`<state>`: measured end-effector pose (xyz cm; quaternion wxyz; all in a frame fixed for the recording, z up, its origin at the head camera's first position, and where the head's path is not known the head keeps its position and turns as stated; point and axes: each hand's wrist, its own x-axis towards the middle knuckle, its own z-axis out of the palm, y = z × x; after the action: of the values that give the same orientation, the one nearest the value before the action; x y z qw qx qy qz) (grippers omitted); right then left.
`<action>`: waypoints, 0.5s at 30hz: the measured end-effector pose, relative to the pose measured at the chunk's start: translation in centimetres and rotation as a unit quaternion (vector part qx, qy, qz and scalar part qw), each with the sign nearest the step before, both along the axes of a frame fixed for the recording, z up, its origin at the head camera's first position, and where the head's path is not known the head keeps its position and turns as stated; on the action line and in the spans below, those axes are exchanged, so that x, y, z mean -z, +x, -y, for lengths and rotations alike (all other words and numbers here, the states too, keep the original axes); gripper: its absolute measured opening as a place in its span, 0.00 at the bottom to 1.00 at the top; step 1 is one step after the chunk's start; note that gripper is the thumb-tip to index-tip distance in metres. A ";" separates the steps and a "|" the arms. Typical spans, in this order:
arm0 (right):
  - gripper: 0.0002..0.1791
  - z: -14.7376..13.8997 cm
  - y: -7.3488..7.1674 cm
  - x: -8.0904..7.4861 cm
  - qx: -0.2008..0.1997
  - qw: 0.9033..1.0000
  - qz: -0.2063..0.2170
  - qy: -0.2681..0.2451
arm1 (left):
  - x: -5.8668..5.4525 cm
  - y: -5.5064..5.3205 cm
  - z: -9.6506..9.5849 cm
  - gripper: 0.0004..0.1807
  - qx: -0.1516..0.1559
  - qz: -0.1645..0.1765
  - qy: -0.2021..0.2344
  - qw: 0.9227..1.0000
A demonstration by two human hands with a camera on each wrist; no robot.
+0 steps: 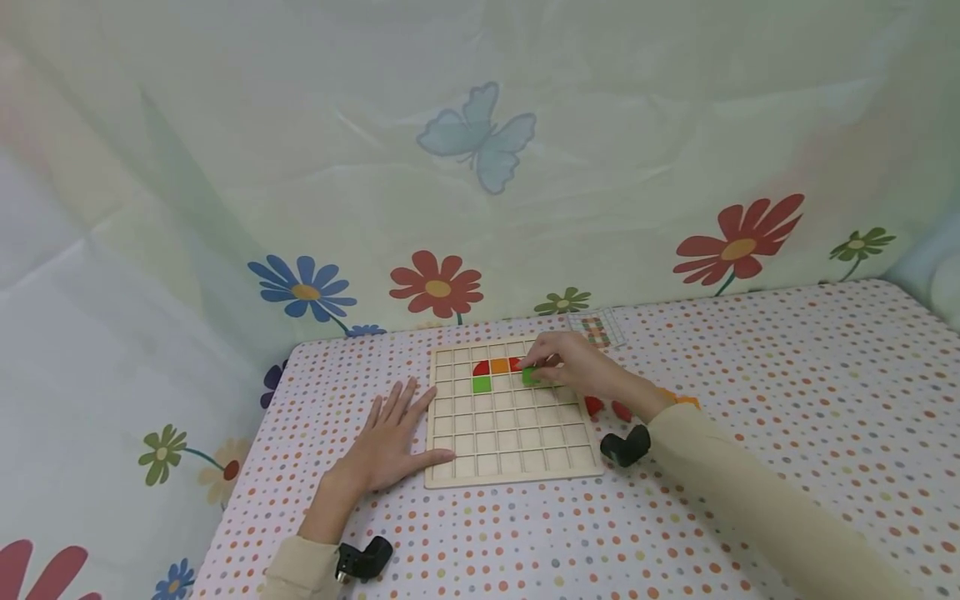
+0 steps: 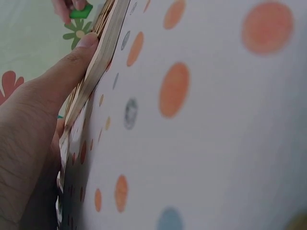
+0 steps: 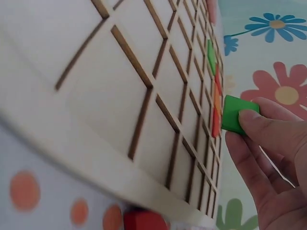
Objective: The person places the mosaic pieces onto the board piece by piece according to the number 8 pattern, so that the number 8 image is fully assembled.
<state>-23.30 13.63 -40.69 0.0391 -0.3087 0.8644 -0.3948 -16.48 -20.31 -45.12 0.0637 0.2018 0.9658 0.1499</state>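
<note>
A wooden grid board [image 1: 513,440] lies on the spotted table. Along its upper rows sit a red quarter-round piece [image 1: 482,367], an orange square [image 1: 499,366], a second red piece [image 1: 514,364] and a green square [image 1: 482,384]. My right hand [image 1: 573,364] pinches another green square block [image 3: 235,113] between thumb and fingers, just above the board beside the second red piece. With fingers spread, my left hand [image 1: 390,442] rests at the board's left side, its thumb [image 2: 88,43] touching the edge.
Red pieces [image 1: 621,411] lie right of the board, and orange pieces [image 1: 686,402] are partly hidden behind the right forearm. A printed pattern card [image 1: 617,332] lies beyond the board's upper right corner. A flowered curtain [image 1: 337,167] hangs behind the table.
</note>
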 end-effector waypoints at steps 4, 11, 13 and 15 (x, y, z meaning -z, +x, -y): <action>0.12 0.8 -0.4 0.7 -0.005 1.000 -0.005 0.002 | -0.2 -0.1 -0.2 0.57 -0.002 0.016 -0.011 1.000; 0.10 1.6 -0.3 1.0 -0.004 1.000 -0.027 0.015 | -0.5 -0.2 -0.3 0.56 -0.002 0.022 -0.024 0.999; 0.10 1.7 -0.3 1.0 0.000 1.000 -0.023 0.019 | -0.4 -0.2 -0.2 0.56 -0.003 0.023 -0.025 0.999; 0.10 1.9 -0.3 0.9 0.004 0.999 -0.018 0.026 | -0.4 -0.2 -0.2 0.56 -0.005 0.026 -0.029 0.999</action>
<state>-23.59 11.70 -41.60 0.0303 -0.3107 0.8764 -0.3667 -16.68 -20.15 -44.71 0.0934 0.1913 0.9687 0.1276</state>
